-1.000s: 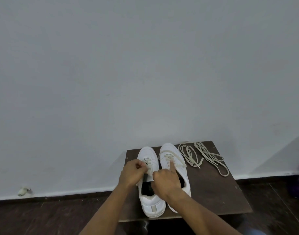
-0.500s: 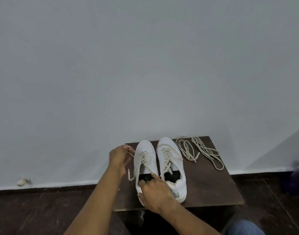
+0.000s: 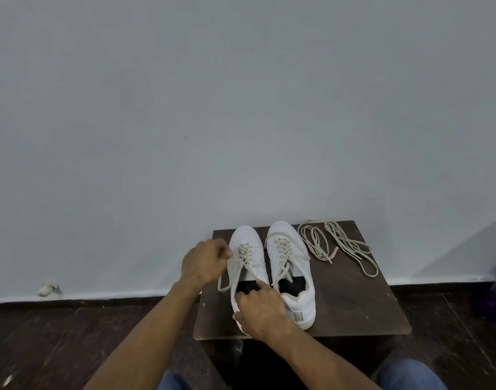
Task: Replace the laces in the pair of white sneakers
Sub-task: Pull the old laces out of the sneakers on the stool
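Head view shows the left hand (image 3: 203, 261) with its fingers curled, pinching one end of the lace (image 3: 242, 256) at the left side of the left sneaker (image 3: 248, 266). The right hand (image 3: 262, 309) holds the heel part of this same sneaker; its index finger (image 3: 261, 284) is stretched forward and presses near the tongue opening, while the other fingers are curled around the collar. Both sneakers stand side by side on the small dark table (image 3: 353, 305), toes toward the wall. The right sneaker (image 3: 292, 274) is loosened, its lace ends lying free. Two spare laces (image 3: 337, 249) lie just beside it, on the right part of the table.

The risk, I think, is that a strong pull to the left drags the sneaker off the near edge, because its heel is already close to that edge. The lace may also catch in an eyelet if the pull is too sideways.

Compared with half a second ago, the hands keep almost the same places; the left hand is a little closer to the sneaker, and the view has shifted slightly.
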Demonstrator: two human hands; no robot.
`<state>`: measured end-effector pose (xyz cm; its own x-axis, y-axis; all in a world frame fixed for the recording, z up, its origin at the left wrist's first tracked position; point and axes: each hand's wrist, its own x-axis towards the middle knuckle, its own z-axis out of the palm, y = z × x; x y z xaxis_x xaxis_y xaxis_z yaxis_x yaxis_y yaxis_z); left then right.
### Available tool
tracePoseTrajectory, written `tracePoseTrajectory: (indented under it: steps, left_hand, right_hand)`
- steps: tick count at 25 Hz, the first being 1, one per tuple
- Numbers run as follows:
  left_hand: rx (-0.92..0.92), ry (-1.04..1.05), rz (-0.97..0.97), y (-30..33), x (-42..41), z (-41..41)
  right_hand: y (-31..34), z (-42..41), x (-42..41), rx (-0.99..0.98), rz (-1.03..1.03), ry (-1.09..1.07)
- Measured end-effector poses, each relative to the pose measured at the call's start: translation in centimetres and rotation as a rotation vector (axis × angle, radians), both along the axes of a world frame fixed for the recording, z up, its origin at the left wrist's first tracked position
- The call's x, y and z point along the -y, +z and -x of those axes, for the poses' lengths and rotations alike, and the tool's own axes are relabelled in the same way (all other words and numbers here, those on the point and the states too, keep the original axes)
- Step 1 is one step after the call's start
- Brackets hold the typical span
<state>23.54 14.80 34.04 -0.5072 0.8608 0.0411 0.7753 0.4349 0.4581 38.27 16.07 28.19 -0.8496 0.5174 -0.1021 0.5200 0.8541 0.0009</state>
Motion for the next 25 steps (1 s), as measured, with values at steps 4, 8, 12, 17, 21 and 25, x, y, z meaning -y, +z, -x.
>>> tracePoseTrajectory:
  steps: [4,8,12,17,21,25]
  left_hand:
    - [1.190,0.542,-0.740,2.8,-0.2,1.6]
    - [1.002,0.563,-0.478,1.4,-0.2,1.5]
    - [0.386,0.342,-0.086,-2.3,0.2,-0.7]
    - [-0.038,0.135,0.159,-4.3,0.7,-3.3]
    - [0.037,0.269,0.094,-5.0,2.8,-4.2]
    - [-0.012,0.251,0.075,-5.7,3.0,-4.7]
  right_hand:
    - [0.0,0.1,-0.1,-0.014,0.032,-0.007]
    - [0.3,-0.1,-0.1,-0.035,0.046,-0.005]
    - [0.1,-0.2,-0.1,-0.067,0.055,-0.001]
    - [0.1,-0.6,-0.6,-0.126,0.238,0.010]
    - [2.1,-1.7,-2.9,-0.193,0.618,-0.001]
    - [3.5,-0.2,-6.3,-0.419,0.330,-0.179]
